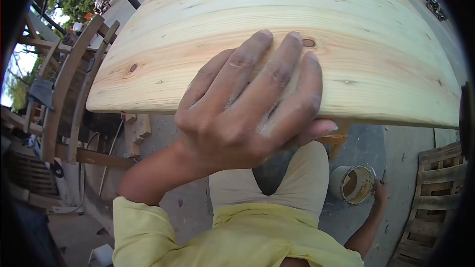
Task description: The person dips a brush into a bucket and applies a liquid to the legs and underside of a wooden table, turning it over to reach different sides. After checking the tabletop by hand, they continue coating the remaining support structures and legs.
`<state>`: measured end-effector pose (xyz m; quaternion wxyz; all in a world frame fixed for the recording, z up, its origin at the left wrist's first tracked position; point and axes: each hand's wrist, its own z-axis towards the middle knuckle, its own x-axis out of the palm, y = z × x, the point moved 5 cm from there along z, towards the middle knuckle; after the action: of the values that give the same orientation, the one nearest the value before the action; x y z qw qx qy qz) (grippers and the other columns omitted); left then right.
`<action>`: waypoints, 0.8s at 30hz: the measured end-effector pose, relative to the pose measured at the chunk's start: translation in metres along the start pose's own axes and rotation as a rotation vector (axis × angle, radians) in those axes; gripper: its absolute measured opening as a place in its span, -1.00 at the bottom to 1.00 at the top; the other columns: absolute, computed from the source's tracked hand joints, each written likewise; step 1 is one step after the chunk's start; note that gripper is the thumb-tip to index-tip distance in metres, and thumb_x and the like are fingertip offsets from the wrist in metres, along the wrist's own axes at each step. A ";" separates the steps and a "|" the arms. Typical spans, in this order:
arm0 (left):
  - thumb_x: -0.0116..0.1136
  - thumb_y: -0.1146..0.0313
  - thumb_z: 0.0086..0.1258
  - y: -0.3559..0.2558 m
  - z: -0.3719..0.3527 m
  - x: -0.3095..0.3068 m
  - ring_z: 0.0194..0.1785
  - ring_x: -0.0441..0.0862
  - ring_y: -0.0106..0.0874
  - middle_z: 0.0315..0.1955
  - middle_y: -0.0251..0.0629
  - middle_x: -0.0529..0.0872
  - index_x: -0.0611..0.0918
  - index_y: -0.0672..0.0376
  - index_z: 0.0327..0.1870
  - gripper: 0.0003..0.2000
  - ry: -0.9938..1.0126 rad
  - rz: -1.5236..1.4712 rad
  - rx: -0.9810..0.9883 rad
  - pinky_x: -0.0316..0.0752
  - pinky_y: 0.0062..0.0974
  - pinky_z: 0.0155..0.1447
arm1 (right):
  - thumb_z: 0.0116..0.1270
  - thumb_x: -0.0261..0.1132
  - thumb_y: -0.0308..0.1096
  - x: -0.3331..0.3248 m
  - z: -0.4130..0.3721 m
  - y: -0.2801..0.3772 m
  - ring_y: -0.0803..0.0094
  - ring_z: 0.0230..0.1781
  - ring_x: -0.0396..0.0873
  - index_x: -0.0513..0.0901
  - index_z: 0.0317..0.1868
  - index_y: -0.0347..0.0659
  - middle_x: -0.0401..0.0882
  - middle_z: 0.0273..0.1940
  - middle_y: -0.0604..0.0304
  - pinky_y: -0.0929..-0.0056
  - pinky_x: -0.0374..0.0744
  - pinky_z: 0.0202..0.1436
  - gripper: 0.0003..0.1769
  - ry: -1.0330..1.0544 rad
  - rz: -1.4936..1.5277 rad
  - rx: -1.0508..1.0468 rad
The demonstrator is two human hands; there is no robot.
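Observation:
A broad pale wooden board [391, 64] with knots and plugged holes fills the upper view. My left hand [247, 104] lies over its near edge, fingers on the top face and thumb below the rim, gripping it. Fine dust coats the fingers. Down at the lower right, my right hand [380, 192] is closed at the wire handle of a tilted, off-white bucket [340, 184]. Yellowish residue covers the inside of the bucket, and something brown shows within it.
Curved wooden frames [67, 89] stand on the left. Stacked wood blocks [137, 133] sit below the board's left corner. A slatted pallet [430, 205] is at the right on the concrete floor [190, 222]. A road with motorbikes [433, 5] lies beyond.

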<state>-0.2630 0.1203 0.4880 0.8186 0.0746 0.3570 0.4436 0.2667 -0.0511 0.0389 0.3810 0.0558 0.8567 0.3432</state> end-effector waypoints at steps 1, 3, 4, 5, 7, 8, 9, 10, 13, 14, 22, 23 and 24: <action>0.10 -0.23 0.45 0.000 0.001 -0.001 0.00 0.77 -0.10 -0.04 -0.09 0.79 0.67 0.15 0.11 -0.42 0.053 -0.038 -0.012 0.71 -0.25 0.03 | 0.36 0.35 -0.12 0.000 0.008 -0.005 0.49 -0.58 0.49 0.58 -0.26 -0.29 0.50 -0.51 0.23 0.44 0.35 -0.55 -0.65 0.007 0.009 -0.006; 0.10 -0.24 0.43 -0.004 0.001 -0.008 0.08 0.73 -0.06 0.05 -0.09 0.76 0.65 0.11 0.17 -0.41 0.158 -0.071 -0.026 0.68 -0.20 0.09 | 0.34 0.36 -0.15 0.000 0.020 -0.020 0.46 -0.62 0.47 0.60 -0.28 -0.32 0.53 -0.52 0.22 0.41 0.37 -0.55 -0.66 -0.012 0.005 -0.046; 0.10 -0.25 0.41 -0.003 0.002 -0.009 0.16 0.70 -0.03 0.14 -0.08 0.72 0.64 0.08 0.23 -0.39 0.254 -0.108 -0.042 0.65 -0.15 0.16 | 0.34 0.36 -0.15 0.005 0.025 -0.022 0.46 -0.62 0.47 0.60 -0.28 -0.32 0.53 -0.52 0.22 0.41 0.37 -0.55 -0.66 -0.005 0.026 -0.061; 0.10 -0.25 0.41 -0.005 0.005 -0.017 0.16 0.70 -0.03 0.14 -0.08 0.72 0.64 0.08 0.23 -0.39 0.241 -0.088 -0.027 0.65 -0.15 0.16 | 0.32 0.37 -0.15 0.004 0.020 -0.020 0.46 -0.63 0.46 0.61 -0.29 -0.33 0.55 -0.52 0.22 0.40 0.37 -0.55 -0.66 -0.014 0.032 -0.049; 0.11 -0.25 0.38 -0.005 0.011 -0.017 0.29 0.61 -0.02 0.28 -0.12 0.63 0.59 -0.01 0.33 -0.36 0.427 -0.201 -0.054 0.57 -0.09 0.26 | 0.31 0.38 -0.15 -0.001 0.008 -0.006 0.47 -0.64 0.45 0.63 -0.29 -0.34 0.56 -0.51 0.21 0.40 0.36 -0.55 -0.65 -0.039 0.052 -0.027; 0.09 -0.38 0.27 0.000 0.012 -0.014 0.46 0.41 0.03 0.42 -0.13 0.48 0.53 -0.14 0.42 -0.25 0.579 -0.227 -0.064 0.35 0.10 0.44 | 0.29 0.39 -0.15 -0.002 0.000 0.005 0.47 -0.65 0.45 0.64 -0.28 -0.36 0.58 -0.51 0.21 0.40 0.37 -0.55 -0.64 0.012 0.017 -0.005; 0.09 -0.38 0.27 0.007 0.019 -0.016 0.46 0.41 0.03 0.42 -0.13 0.48 0.53 -0.14 0.42 -0.25 0.574 -0.243 -0.054 0.35 0.10 0.44 | 0.27 0.41 -0.16 -0.005 -0.008 0.008 0.47 -0.65 0.45 0.65 -0.27 -0.39 0.59 -0.51 0.20 0.39 0.37 -0.55 -0.63 0.064 -0.025 0.020; 0.06 -0.47 0.19 0.015 0.026 -0.010 0.53 0.27 0.05 0.49 -0.14 0.37 0.48 -0.20 0.46 -0.17 0.720 -0.330 -0.033 0.20 0.19 0.50 | 0.27 0.41 -0.16 -0.010 -0.011 0.007 0.47 -0.65 0.45 0.65 -0.27 -0.39 0.59 -0.51 0.20 0.39 0.37 -0.55 -0.63 0.049 -0.018 0.031; -0.14 -0.68 0.11 0.027 0.035 0.010 0.67 -0.17 0.11 0.64 -0.19 0.03 0.29 -0.32 0.58 0.00 1.009 -0.543 -0.029 -0.33 0.34 0.60 | 0.28 0.40 -0.11 -0.004 -0.007 0.013 0.48 -0.65 0.44 0.66 -0.21 -0.41 0.57 -0.52 0.22 0.37 0.39 -0.54 -0.57 0.118 0.009 0.145; -0.15 -0.65 0.17 0.029 0.038 0.011 0.67 -0.17 0.09 0.63 -0.18 0.04 0.29 -0.32 0.58 -0.04 1.041 -0.556 -0.025 -0.36 0.33 0.60 | 0.27 0.41 -0.16 0.006 -0.002 0.011 0.45 -0.55 0.48 0.64 -0.08 -0.47 0.61 -0.38 0.14 0.38 0.42 -0.48 -0.54 0.189 0.065 0.127; -0.20 -0.42 0.46 0.037 0.055 0.006 0.68 -0.16 0.01 0.64 -0.21 0.01 0.24 -0.26 0.60 -0.24 1.122 -0.658 -0.136 -0.43 0.32 0.60 | 0.31 0.38 -0.15 0.038 0.001 -0.011 0.42 -0.51 0.51 0.62 0.00 -0.46 0.63 -0.31 0.07 0.35 0.41 -0.51 -0.52 0.172 0.301 0.179; -0.20 -0.38 0.49 0.038 0.057 0.008 0.68 -0.16 0.01 0.64 -0.22 0.01 0.21 -0.25 0.61 -0.26 1.110 -0.673 -0.169 -0.43 0.32 0.60 | 0.32 0.37 -0.14 0.036 0.002 -0.018 0.42 -0.52 0.50 0.62 -0.01 -0.45 0.62 -0.32 0.07 0.35 0.41 -0.52 -0.53 0.154 0.342 0.181; -0.20 -0.38 0.49 0.038 0.055 0.008 0.68 -0.16 0.01 0.64 -0.22 0.01 0.21 -0.25 0.61 -0.26 1.125 -0.631 -0.227 -0.43 0.32 0.60 | 0.33 0.36 -0.13 0.027 0.002 -0.021 0.41 -0.53 0.50 0.62 -0.02 -0.44 0.62 -0.33 0.07 0.34 0.41 -0.53 -0.53 0.130 0.362 0.183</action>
<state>-0.2497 0.1597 0.5408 0.6005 -0.3641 0.6865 0.1885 0.2526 -0.0567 0.0083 0.2503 0.2211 0.8831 0.3296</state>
